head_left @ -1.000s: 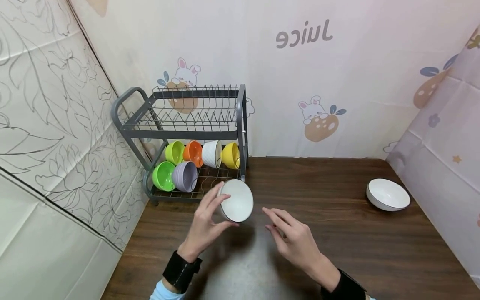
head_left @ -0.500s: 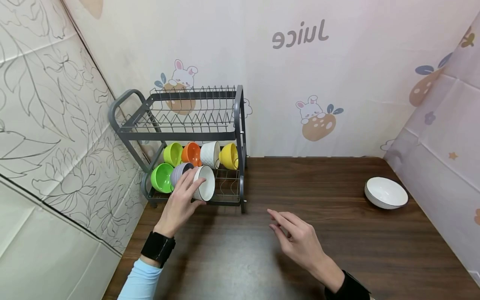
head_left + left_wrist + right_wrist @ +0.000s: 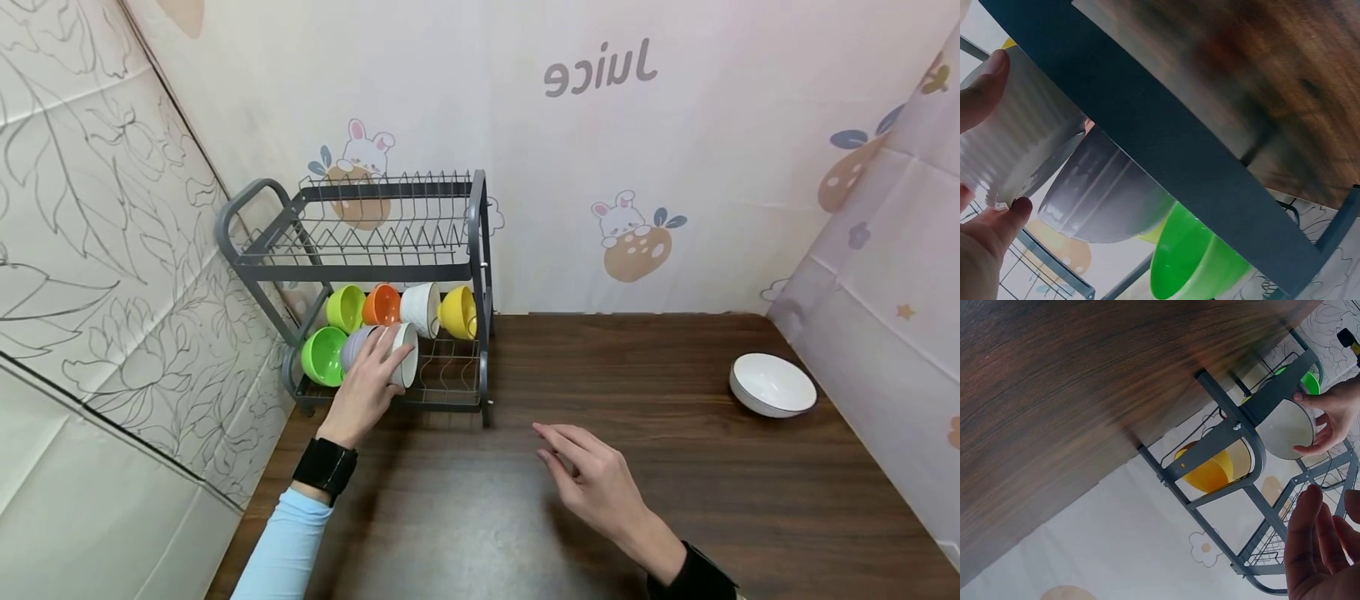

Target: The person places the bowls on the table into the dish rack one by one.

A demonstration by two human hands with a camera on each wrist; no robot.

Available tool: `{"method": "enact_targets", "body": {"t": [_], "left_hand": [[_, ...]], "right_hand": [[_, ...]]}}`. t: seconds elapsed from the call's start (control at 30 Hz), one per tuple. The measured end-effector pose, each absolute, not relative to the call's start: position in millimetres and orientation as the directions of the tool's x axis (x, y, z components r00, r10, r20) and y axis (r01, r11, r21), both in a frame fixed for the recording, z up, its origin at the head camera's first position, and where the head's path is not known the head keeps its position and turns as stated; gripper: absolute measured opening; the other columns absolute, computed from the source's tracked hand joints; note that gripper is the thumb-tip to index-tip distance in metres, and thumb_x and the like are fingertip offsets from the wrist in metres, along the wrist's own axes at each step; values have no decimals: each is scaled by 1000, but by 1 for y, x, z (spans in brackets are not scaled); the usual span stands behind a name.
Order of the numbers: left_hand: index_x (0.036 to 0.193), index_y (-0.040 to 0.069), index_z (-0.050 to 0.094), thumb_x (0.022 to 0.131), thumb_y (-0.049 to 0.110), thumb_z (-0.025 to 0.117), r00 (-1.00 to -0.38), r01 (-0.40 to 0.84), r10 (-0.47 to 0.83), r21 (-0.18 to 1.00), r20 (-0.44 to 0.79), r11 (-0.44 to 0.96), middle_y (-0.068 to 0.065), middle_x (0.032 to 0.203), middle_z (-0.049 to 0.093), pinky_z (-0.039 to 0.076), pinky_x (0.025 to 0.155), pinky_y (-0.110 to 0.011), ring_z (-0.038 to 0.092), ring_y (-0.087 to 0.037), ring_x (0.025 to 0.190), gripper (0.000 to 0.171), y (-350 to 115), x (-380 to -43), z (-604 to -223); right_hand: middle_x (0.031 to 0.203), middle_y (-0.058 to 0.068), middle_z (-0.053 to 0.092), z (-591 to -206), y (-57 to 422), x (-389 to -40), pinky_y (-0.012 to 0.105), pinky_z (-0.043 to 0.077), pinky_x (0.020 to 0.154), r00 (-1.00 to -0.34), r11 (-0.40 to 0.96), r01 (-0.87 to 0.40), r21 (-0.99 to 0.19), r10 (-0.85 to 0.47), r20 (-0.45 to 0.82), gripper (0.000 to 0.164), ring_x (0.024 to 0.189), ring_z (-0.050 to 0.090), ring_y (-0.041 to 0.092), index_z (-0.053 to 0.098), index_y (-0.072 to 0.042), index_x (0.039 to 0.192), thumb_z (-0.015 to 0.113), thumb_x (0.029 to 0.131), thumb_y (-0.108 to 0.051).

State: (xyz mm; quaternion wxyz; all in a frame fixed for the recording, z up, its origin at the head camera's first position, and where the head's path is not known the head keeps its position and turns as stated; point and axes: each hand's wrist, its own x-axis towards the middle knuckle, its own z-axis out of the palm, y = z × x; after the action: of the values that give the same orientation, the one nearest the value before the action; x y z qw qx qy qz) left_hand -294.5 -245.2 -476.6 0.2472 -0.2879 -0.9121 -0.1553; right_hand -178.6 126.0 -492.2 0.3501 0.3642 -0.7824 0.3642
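Note:
A white bowl (image 3: 407, 357) with a dark rim stands on its side in the front row of the rack's lower tier. My left hand (image 3: 362, 387) grips it from the left, and in the left wrist view the thumb and fingers are around its ribbed outside (image 3: 1029, 125). Right behind that hand is the purple bowl (image 3: 354, 346), partly hidden; the left wrist view shows it close beside the white one. A bright green bowl (image 3: 322, 357) sits at the row's left end. My right hand (image 3: 596, 479) hovers over the table, fingers loosely bent, holding nothing.
The grey two-tier dish rack (image 3: 360, 272) stands at the back left near the walls. Its lower back row holds a lime bowl (image 3: 346, 307), an orange bowl (image 3: 382, 305), a white textured bowl (image 3: 418, 308) and a yellow bowl (image 3: 457, 313). Another white bowl (image 3: 772, 385) sits far right.
My left hand has carried the white bowl from above the table leftward into the rack's lower front row, then slightly closer against the purple bowl. The right hand has stayed nearly still.

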Motion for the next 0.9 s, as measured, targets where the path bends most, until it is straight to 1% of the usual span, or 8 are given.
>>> {"method": "enact_targets", "body": {"t": [0.1, 0.23, 0.37, 0.47, 0.57, 0.7, 0.8, 0.9], "left_hand": [[138, 8, 63, 65, -8, 98, -724, 596, 460, 130, 515, 793, -22, 161, 42, 43, 113, -57, 34, -44, 148, 82, -243, -300, -475], [137, 6, 65, 63, -9, 98, -732, 600, 474, 133, 490, 789, -24, 160, 44, 47, 108, -58, 37, -46, 146, 83, -242, -305, -477], [139, 5, 65, 64, -8, 97, -738, 604, 489, 133, 465, 786, -24, 160, 44, 46, 110, -57, 38, -47, 146, 82, -241, -309, -480], [140, 5, 65, 65, -7, 98, -740, 606, 494, 133, 456, 785, -24, 160, 44, 46, 110, -56, 38, -45, 146, 83, -240, -311, -480], [140, 6, 65, 64, -7, 98, -744, 605, 489, 149, 455, 782, -23, 160, 44, 47, 109, -56, 38, -43, 146, 84, -238, -313, -480], [139, 6, 65, 65, -8, 97, -750, 605, 472, 191, 462, 773, -23, 160, 44, 48, 108, -56, 38, -43, 145, 83, -236, -314, -480], [138, 7, 65, 65, -8, 97, -753, 605, 465, 211, 465, 768, -22, 161, 43, 50, 106, -56, 37, -42, 146, 82, -234, -314, -482], [138, 8, 65, 65, -9, 97, -758, 603, 465, 219, 458, 767, -21, 162, 42, 49, 107, -57, 36, -42, 148, 81, -233, -314, -486]], "right_hand": [[113, 3, 74, -493, 125, -178, 13, 45, 52, -499, 472, -821, -321, -322, 805, 32, 69, 54, 3, 74, -6, 129, 60, 110, -26], [114, 5, 74, -494, 125, -176, 14, 46, 52, -520, 476, -813, -337, -331, 788, 32, 68, 53, 2, 73, -5, 130, 61, 109, -25], [115, 6, 74, -496, 126, -176, 15, 46, 52, -531, 478, -806, -348, -327, 781, 31, 67, 53, 2, 73, -6, 130, 61, 109, -25], [115, 5, 74, -496, 126, -176, 15, 46, 52, -521, 478, -810, -340, -321, 791, 31, 69, 54, 2, 74, -6, 130, 60, 109, -26], [115, 5, 74, -497, 126, -176, 13, 46, 53, -515, 477, -812, -337, -313, 798, 32, 70, 55, 3, 74, -5, 129, 60, 110, -26], [112, 8, 75, -498, 127, -176, 11, 44, 53, -522, 475, -808, -347, -307, 795, 32, 71, 56, 4, 74, -4, 128, 60, 109, -25], [111, 10, 75, -499, 128, -176, 13, 45, 52, -527, 473, -807, -354, -306, 793, 31, 71, 57, 5, 74, -3, 128, 61, 109, -24], [111, 10, 75, -500, 129, -175, 16, 46, 50, -530, 474, -805, -357, -303, 792, 31, 71, 57, 6, 75, -3, 127, 61, 109, -24]]}}
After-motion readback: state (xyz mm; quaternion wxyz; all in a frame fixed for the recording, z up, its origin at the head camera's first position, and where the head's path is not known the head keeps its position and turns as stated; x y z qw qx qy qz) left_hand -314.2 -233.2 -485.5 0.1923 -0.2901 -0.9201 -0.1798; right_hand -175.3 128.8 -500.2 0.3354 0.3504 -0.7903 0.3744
